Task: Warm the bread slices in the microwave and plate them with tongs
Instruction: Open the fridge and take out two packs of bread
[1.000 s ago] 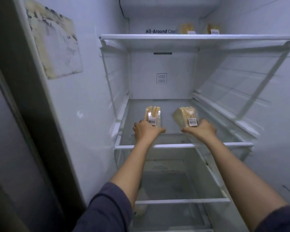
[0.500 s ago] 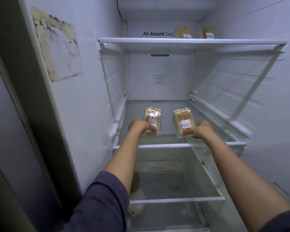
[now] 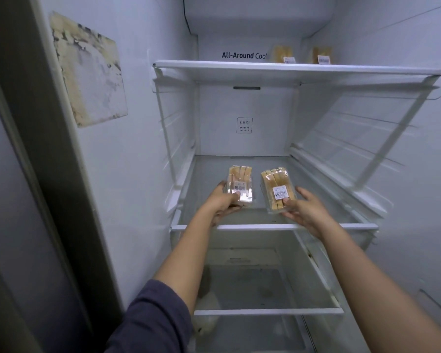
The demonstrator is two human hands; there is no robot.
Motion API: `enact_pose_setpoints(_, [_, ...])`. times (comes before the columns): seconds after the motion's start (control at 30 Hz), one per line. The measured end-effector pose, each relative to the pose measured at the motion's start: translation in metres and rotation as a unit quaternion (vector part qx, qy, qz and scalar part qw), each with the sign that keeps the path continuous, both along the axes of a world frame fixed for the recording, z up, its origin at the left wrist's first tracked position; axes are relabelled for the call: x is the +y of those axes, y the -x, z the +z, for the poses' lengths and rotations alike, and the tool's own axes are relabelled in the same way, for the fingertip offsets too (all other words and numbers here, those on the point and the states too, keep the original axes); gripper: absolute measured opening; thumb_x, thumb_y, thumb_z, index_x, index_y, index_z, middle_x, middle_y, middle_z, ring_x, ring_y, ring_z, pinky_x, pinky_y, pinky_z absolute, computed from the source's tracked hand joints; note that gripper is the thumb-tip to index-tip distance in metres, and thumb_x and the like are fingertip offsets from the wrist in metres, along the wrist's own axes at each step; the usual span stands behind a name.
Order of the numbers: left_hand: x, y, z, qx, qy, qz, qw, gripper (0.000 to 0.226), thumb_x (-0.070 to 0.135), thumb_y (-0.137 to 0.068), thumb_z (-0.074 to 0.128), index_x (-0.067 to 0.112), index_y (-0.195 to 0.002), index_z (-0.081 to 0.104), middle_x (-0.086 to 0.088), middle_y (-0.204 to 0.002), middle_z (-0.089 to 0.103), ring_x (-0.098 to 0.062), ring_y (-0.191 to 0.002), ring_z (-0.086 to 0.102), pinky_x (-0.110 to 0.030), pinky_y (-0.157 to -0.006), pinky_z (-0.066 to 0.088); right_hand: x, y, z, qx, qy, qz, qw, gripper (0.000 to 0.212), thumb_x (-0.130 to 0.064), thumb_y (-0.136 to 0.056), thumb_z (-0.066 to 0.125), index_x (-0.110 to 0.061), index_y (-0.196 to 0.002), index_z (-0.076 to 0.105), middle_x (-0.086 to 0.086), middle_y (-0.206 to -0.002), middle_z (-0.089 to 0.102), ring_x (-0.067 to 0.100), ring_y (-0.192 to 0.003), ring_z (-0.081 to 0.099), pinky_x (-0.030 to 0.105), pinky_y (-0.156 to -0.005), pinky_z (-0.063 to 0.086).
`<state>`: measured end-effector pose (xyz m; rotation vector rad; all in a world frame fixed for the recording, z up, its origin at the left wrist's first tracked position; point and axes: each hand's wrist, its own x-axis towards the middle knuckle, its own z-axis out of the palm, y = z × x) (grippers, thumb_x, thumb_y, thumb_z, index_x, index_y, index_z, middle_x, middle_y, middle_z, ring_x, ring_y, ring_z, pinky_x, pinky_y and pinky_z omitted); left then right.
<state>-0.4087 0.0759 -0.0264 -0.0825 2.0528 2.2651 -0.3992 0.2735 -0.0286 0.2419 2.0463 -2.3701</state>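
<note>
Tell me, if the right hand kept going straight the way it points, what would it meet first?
Probably nothing soon: the right hand already holds a bread pack, and beyond it lies bare shelf, then the fridge's back wall.

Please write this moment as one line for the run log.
stage: fetching bread from fridge | left hand: gripping left bread pack | right hand: gripping right bread pack | packs: at middle shelf | top shelf: two more packs

Your 2 bread packs point(image 3: 239, 186) sit near the middle shelf's point(image 3: 265, 227) front edge; open room behind, upper shelf point(image 3: 290, 70) overhead.
</note>
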Motion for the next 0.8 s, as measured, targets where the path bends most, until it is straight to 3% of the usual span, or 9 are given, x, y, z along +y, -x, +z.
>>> enact_pose_setpoints(0.07, [0.000,-0.003,-0.002,0.008,-0.022,-0.010,1.000,0.056,-0.005,-0.092,0.047,0.015,-0.142,0.031,-0.009,-0.116,0.055,-0.020,-0.089,0.061,-0.032,-0.084,0.053,-0.001,-0.002,-0.001,0.000,0.004,-0.003,1.000,0.065,0.008,-0.090,0.050,-0.013,-0.147,0.025,0.020,-0.130,0.053,0.029,-0.101,0.057,0.038,-0.081,0.051])
enact_pose_setpoints(0.17, [0.003,-0.017,-0.001,0.005,-0.062,-0.021,0.998,0.063,-0.007,-0.093,0.044,0.017,-0.146,0.022,-0.007,-0.115,0.050,-0.029,-0.101,0.057,-0.042,-0.092,0.049,-0.002,-0.013,-0.001,0.003,0.010,0.009,1.000,0.063,0.005,-0.093,0.047,-0.017,-0.147,0.025,0.016,-0.127,0.056,0.034,-0.104,0.061,0.040,-0.078,0.055])
enact_pose_setpoints(0.3, [0.007,-0.046,-0.005,0.017,-0.089,-0.039,0.995,0.066,-0.004,-0.093,0.047,0.020,-0.148,0.019,-0.011,-0.117,0.055,-0.025,-0.088,0.063,-0.031,-0.070,0.058,-0.002,-0.044,-0.005,0.040,0.028,0.007,0.999,0.059,0.005,-0.093,0.044,-0.018,-0.146,0.029,0.014,-0.124,0.058,0.023,-0.073,0.068,0.027,-0.056,0.059])
enact_pose_setpoints(0.4, [0.010,-0.074,-0.009,0.050,-0.106,-0.051,0.992,0.065,-0.002,-0.093,0.047,0.023,-0.147,0.020,-0.016,-0.122,0.058,-0.021,-0.085,0.063,-0.029,-0.074,0.056,0.001,-0.079,-0.010,0.077,0.047,-0.009,0.996,0.059,0.004,-0.093,0.045,-0.021,-0.145,0.030,0.012,-0.126,0.057,0.016,-0.066,0.070,0.025,-0.058,0.059])
enact_pose_setpoints(0.5, [0.012,-0.117,-0.014,0.091,-0.121,-0.080,0.985,0.067,0.001,-0.094,0.047,0.023,-0.149,0.015,-0.015,-0.138,0.050,-0.021,-0.093,0.062,-0.028,-0.079,0.055,-0.001,-0.129,-0.018,0.117,0.061,-0.024,0.991,0.058,0.000,-0.094,0.046,-0.024,-0.145,0.032,0.011,-0.125,0.059,0.020,-0.084,0.069,0.029,-0.066,0.060])
enact_pose_setpoints(0.63, [0.008,-0.184,-0.033,0.140,-0.122,-0.100,0.978,0.066,0.007,-0.093,0.051,0.025,-0.147,0.017,-0.002,-0.150,0.035,-0.028,-0.125,0.050,-0.033,-0.090,0.050,-0.014,-0.212,-0.027,0.156,0.053,-0.055,0.985,0.058,-0.004,-0.094,0.048,-0.026,-0.144,0.032,0.005,-0.124,0.060,0.024,-0.103,0.063,0.033,-0.077,0.058])
enact_pose_setpoints(0.8, [-0.010,-0.276,-0.057,0.151,-0.109,-0.126,0.974,0.068,0.014,-0.091,0.057,0.033,-0.146,0.021,0.002,-0.147,0.038,-0.020,-0.114,0.058,-0.041,-0.093,0.052,-0.035,-0.325,-0.048,0.176,0.018,-0.087,0.980,0.059,-0.007,-0.092,0.053,-0.025,-0.145,0.032,0.003,-0.129,0.058,0.023,-0.106,0.063,0.030,-0.078,0.058])
